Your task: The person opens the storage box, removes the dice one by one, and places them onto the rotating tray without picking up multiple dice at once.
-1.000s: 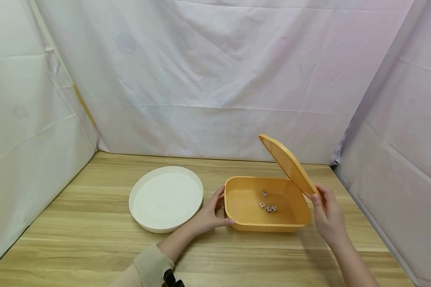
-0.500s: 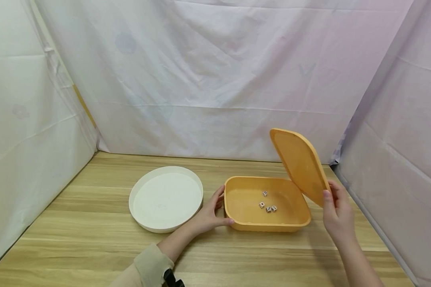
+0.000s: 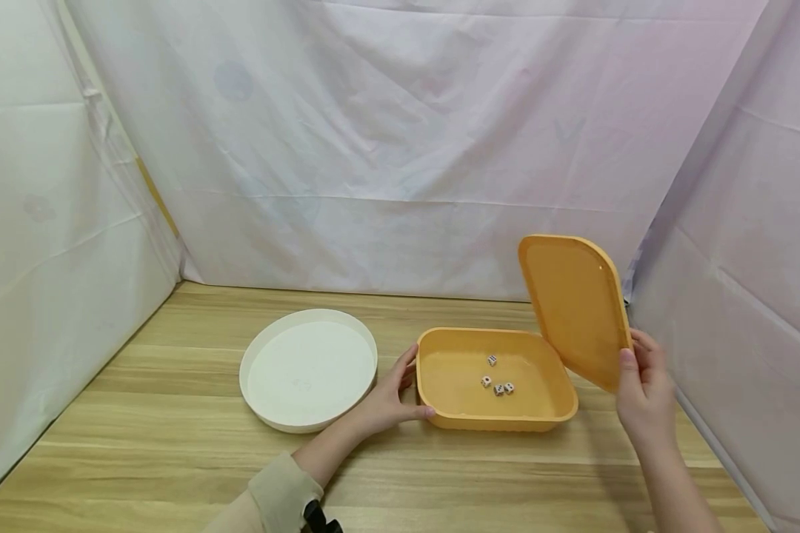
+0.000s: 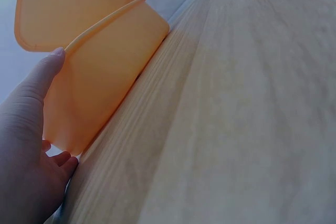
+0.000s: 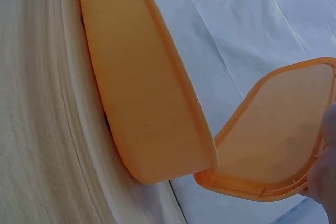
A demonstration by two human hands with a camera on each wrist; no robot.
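head view: we note the lid (image 3: 576, 307) off the orange box (image 3: 547, 422), grasped by right hand (image 3: 647, 396) at right; left hand (image 3: 390, 400) fingers relaxed, steadying the box; dice (image 3: 496, 377) remain inside, white tray (image 3: 267, 414) bare.

Orange box (image 3: 467, 414) open on desk, four dice (image 3: 498, 380) inside; orange lid (image 3: 576, 307) raised, tilted, pinched by right fingers (image 3: 630, 363).

head: high, forward-down | wrists: low, close | shared: orange box (image 3: 496, 381)
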